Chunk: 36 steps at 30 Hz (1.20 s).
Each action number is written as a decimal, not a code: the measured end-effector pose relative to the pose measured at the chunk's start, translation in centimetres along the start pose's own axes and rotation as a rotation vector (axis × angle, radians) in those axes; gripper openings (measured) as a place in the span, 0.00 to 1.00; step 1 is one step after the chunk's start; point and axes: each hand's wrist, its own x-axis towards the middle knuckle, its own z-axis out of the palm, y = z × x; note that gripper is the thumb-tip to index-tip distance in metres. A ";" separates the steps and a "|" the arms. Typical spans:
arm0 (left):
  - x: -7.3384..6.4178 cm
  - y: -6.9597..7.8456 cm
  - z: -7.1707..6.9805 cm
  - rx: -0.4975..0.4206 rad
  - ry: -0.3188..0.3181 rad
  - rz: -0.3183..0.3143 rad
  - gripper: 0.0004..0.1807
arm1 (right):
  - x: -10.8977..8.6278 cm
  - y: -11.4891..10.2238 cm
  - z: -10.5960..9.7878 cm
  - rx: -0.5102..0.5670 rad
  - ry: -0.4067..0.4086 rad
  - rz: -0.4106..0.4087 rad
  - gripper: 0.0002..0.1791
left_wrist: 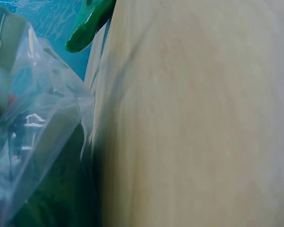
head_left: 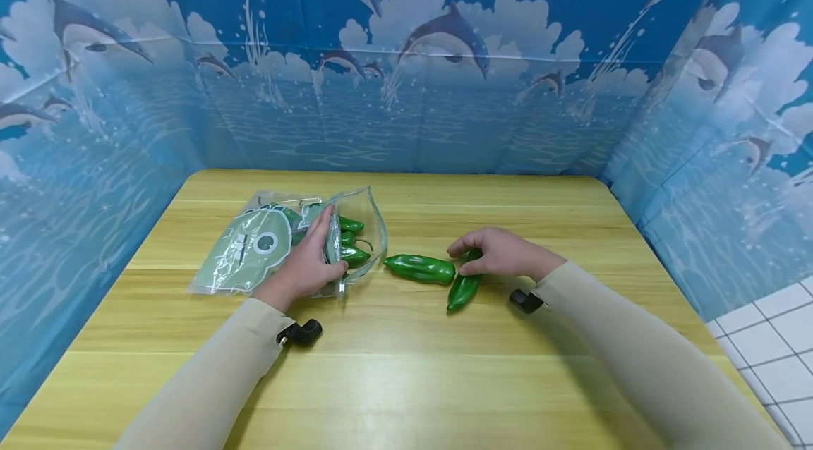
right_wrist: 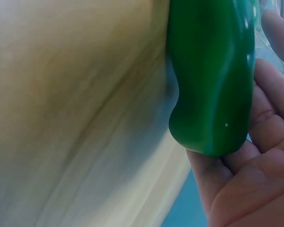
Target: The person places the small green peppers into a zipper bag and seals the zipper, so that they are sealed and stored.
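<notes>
My left hand (head_left: 307,259) grips the clear plastic zip bag (head_left: 238,252) by its mouth, with fingers and thumb along the near lip. The bag lies on the left of the table and has a green cartoon face printed on it. Several green peppers (head_left: 353,254) lie inside, visible through its gaping mouth. My right hand (head_left: 502,252) holds a green pepper (head_left: 462,293) between thumb and fingers, low over the table. In the right wrist view the pepper's blunt end (right_wrist: 210,118) lies against the fingers. Another green pepper (head_left: 419,269) rests on the table between bag and right hand.
The wooden table (head_left: 394,372) stands before a blue dolphin-print cloth (head_left: 406,118) that also hangs at both sides. White floor tiles (head_left: 775,337) show at the right. A small black device (head_left: 308,332) is on the left wrist, another (head_left: 526,301) on the right.
</notes>
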 end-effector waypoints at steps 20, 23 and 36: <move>0.0 -0.1 -0.1 0.003 -0.004 0.000 0.63 | -1.3 0.0 0.5 -0.034 -0.051 0.039 0.22; 0.0 -0.1 -0.1 0.001 -0.006 -0.001 0.63 | -1.5 0.0 0.6 -0.031 -0.065 0.054 0.22; 0.1 0.0 0.0 0.006 -0.003 0.002 0.63 | -1.4 0.6 1.0 -0.030 -0.131 0.066 0.20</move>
